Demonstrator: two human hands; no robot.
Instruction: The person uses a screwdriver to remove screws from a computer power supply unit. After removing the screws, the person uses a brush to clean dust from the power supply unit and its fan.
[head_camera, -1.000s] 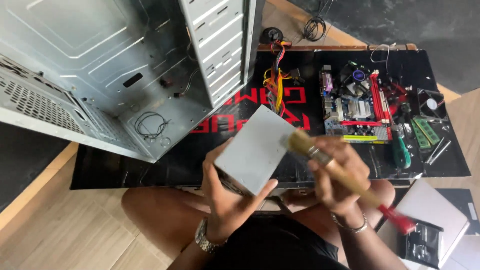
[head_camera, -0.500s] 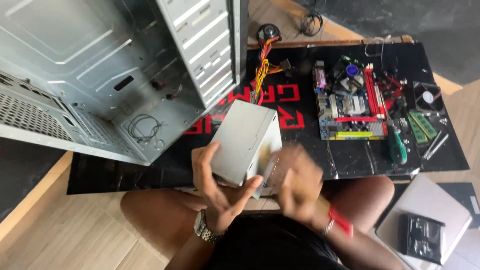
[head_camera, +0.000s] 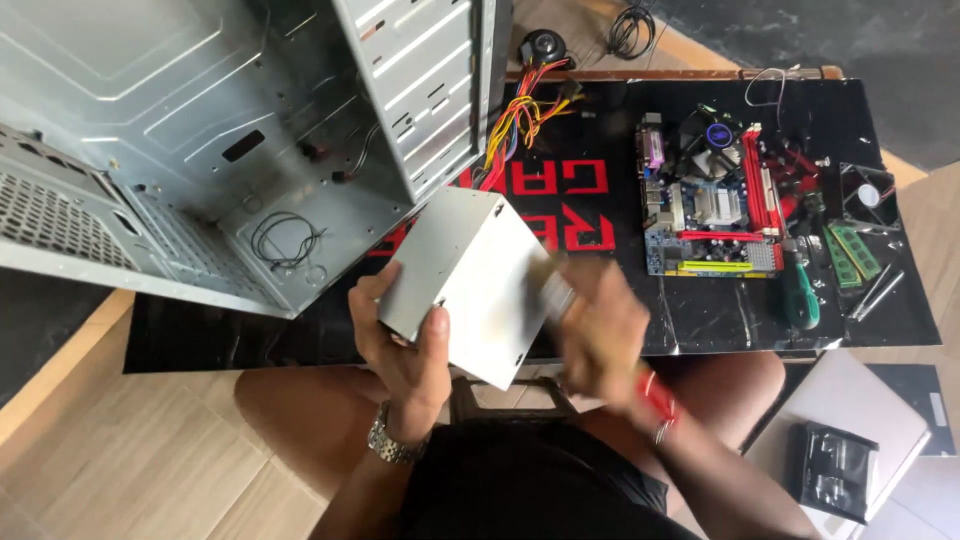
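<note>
Head view: open PC case (head_camera: 200, 150), loose black cable (head_camera: 285, 238) inside.

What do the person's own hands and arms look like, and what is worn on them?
Both forearms are bare, with no sleeves or gloves. The left hand has a silver metal link watch at its wrist. The right hand is motion-blurred; a thin silver bangle circles its wrist.

Grey metal power supply box (head_camera: 470, 285) — tilted, held above the lap — brush (head_camera: 560, 290) blurred against it
</note>
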